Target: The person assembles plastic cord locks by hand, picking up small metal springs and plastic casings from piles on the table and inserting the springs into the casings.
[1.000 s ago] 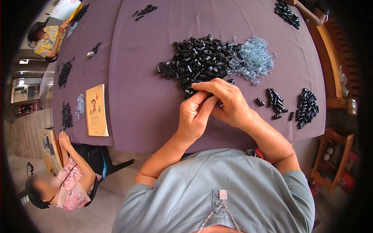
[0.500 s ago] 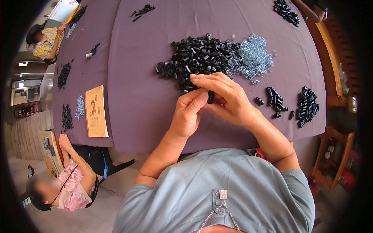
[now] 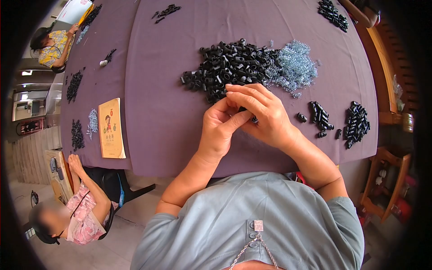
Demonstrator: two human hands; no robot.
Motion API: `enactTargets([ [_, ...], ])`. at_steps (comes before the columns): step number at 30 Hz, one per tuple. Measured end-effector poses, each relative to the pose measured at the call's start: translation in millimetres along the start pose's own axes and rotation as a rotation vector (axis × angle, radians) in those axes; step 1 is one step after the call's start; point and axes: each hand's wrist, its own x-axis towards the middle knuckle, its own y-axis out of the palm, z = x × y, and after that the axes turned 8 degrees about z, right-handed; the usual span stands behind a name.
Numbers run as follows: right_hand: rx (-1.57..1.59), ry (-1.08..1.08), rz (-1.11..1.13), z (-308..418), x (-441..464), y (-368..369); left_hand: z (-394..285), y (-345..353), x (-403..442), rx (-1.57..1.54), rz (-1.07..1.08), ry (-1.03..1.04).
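Observation:
My left hand (image 3: 220, 123) and my right hand (image 3: 265, 110) meet over the table, closed together around a small black plastic cord-lock piece (image 3: 254, 119). Fingers hide most of it; the left thumb presses against it from the left. Just beyond my fingertips spreads a large pile of black hollow cord-lock barrels (image 3: 229, 65). Against that pile's right side lies a heap of small silvery springs (image 3: 294, 63). To the right of my right hand are a small group of black cord locks (image 3: 320, 116) and a denser pile of cord locks (image 3: 357, 124).
A purple cloth (image 3: 166, 99) covers the table. Left of my hands lies a yellow booklet (image 3: 111, 128), with small piles of black parts (image 3: 78, 135) and springs (image 3: 92, 122) beyond. A person in pink (image 3: 87, 216) sits at the left; another in yellow (image 3: 54, 49) sits farther off.
My left thumb has slid right and up over the cord-lock piece, and my left fingers have shifted under the right hand. The piece is now more hidden.

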Motion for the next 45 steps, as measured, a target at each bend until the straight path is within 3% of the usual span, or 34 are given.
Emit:
enactTargets([
  [6, 0.068, -0.029, -0.016, -2.8, 1.4, -2.3, -15.4, 6.3, -0.2, 0.030, 0.094, 0.003],
  [15, 0.035, 0.064, 0.062, -0.8, -1.3, 0.9, -4.1, 4.7, -2.3, 0.045, 0.029, 0.007],
  [45, 0.047, -0.022, 0.014, -3.1, 2.1, -3.2, -8.2, 5.7, -3.7, 0.237, 0.134, 0.014],
])
